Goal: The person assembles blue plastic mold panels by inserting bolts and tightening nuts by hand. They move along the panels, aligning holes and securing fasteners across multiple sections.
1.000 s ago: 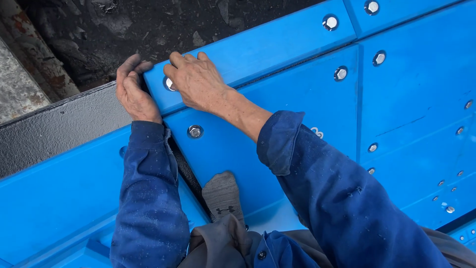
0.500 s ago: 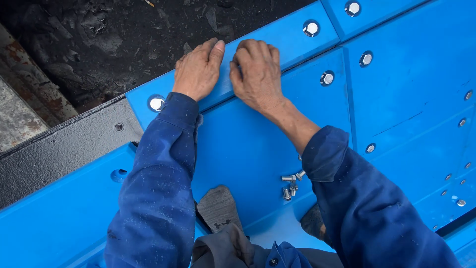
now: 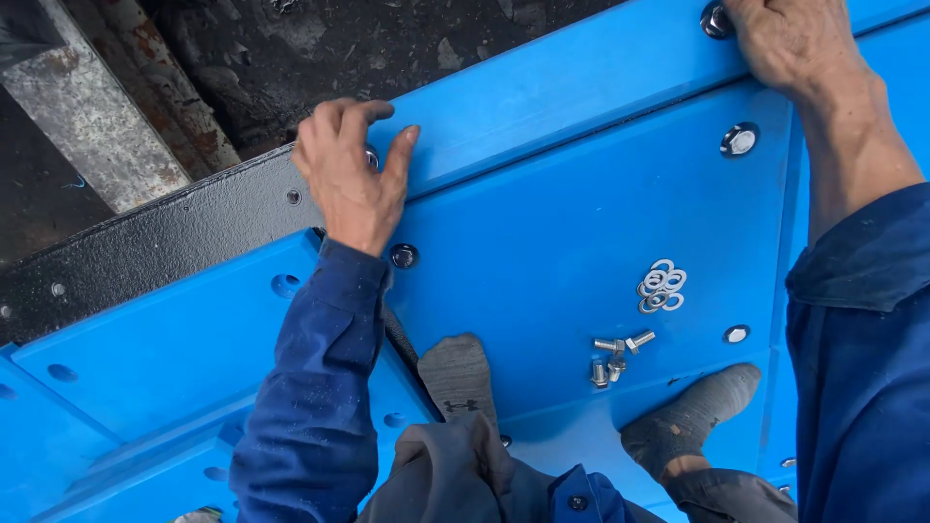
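From the head camera, the left hand (image 3: 351,174) rests on the end of a long blue strip (image 3: 581,82), fingers curled over a bolt head (image 3: 372,157) that is mostly hidden beneath them; whether it pinches the bolt cannot be told. The right hand (image 3: 790,44) lies flat on the same strip, far to the other side, its fingers just beside a second bolt head (image 3: 717,21) (grasping nothing visible). Between and below the two hands spreads a blue panel (image 3: 542,271), where a small heap of washers (image 3: 662,286) and a few loose bolts (image 3: 615,356) lie near the right forearm. Two grey-socked feet (image 3: 460,373) stand on the panel below the hands.
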